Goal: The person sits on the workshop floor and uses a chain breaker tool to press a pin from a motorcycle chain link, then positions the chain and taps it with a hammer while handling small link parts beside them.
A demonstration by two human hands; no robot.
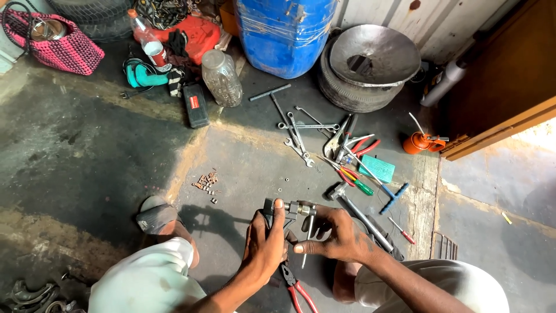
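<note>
My left hand (264, 240) grips a small dark metal tool (291, 210) low in the middle of the head view, thumb pressed on its top. My right hand (339, 235) sits beside it on the right, fingers pinched on a thin metal rod (308, 233) that hangs down from the tool. Red-handled pliers (298, 288) lie on the concrete floor just below both hands. A hammer (356, 211) lies right behind my right hand.
Spanners (298, 139), screwdrivers (356, 182) and a T-wrench (278, 98) are spread on the floor ahead. Small metal bits (205, 181) lie left. Further back stand a blue drum (284, 32), a tyre with a metal bowl (370, 58), a plastic jar (222, 78) and an orange oil can (421, 142).
</note>
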